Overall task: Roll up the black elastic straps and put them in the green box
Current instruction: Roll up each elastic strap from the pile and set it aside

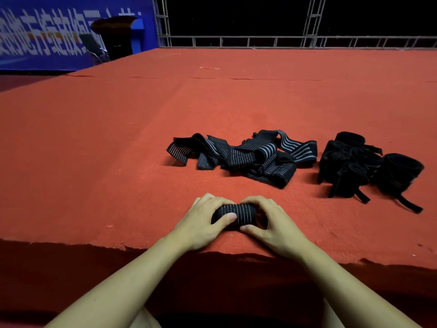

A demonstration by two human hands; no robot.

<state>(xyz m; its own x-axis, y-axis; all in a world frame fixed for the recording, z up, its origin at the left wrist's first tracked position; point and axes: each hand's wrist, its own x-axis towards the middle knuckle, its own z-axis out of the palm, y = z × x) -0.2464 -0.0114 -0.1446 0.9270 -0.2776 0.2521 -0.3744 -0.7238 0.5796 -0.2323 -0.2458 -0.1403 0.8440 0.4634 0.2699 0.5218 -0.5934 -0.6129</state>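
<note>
A rolled strap [236,212] is held on the red carpet [118,143] near its front edge, gripped from both ends: the left hand [202,223] is curled round its left end with the thumb laid across the front, and the right hand [268,222] is curled round its right end with the thumb tucked under the front. The roll's long axis is seen running left to right, with thin pale stripes ringing it. Beyond the roll, slightly to its right, a heap of loose straps [243,156] is spread on the carpet; black with grey stripes, tangled so that a count cannot be made. Farther right of the roll, a cluster of rolled black straps [371,165] is gathered, about four, with loose tails trailing toward the front edge. Far beyond the roll, to the left, a blue banner [47,34] with large white characters is seen, too distorted to be read. A metal truss frame [283,41] is set along the carpet's far edge.
</note>
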